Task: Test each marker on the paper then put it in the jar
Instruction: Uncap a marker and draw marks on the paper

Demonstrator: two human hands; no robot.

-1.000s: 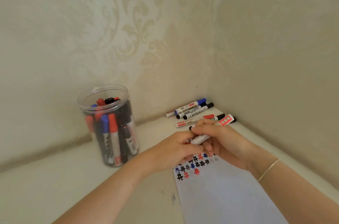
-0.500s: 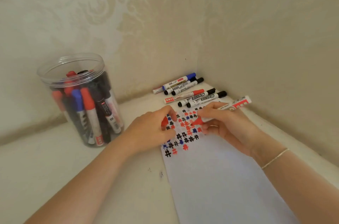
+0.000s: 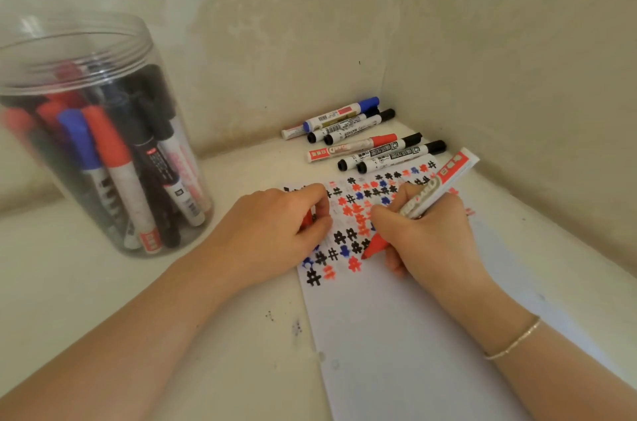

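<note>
My right hand (image 3: 431, 241) grips an uncapped red marker (image 3: 436, 191), its red tip touching the white paper (image 3: 406, 334) among rows of black, red and blue hash marks. My left hand (image 3: 272, 231) rests on the paper's left edge, closed around the marker's red cap (image 3: 306, 218). A clear plastic jar (image 3: 93, 130) stands at the left, open at the top, holding several red, blue and black markers. Several more capped markers (image 3: 365, 141) lie in the far corner beyond the paper.
Two beige walls meet in a corner (image 3: 382, 86) just behind the loose markers. The cream surface (image 3: 103, 300) runs between the jar and the paper, with a few small ink specks (image 3: 296, 327) near the paper's left edge.
The two hands pulled the cap off the red marker and separated. My right hand brought the tip down onto the paper, my left keeps the cap. The camera moved closer and lower.
</note>
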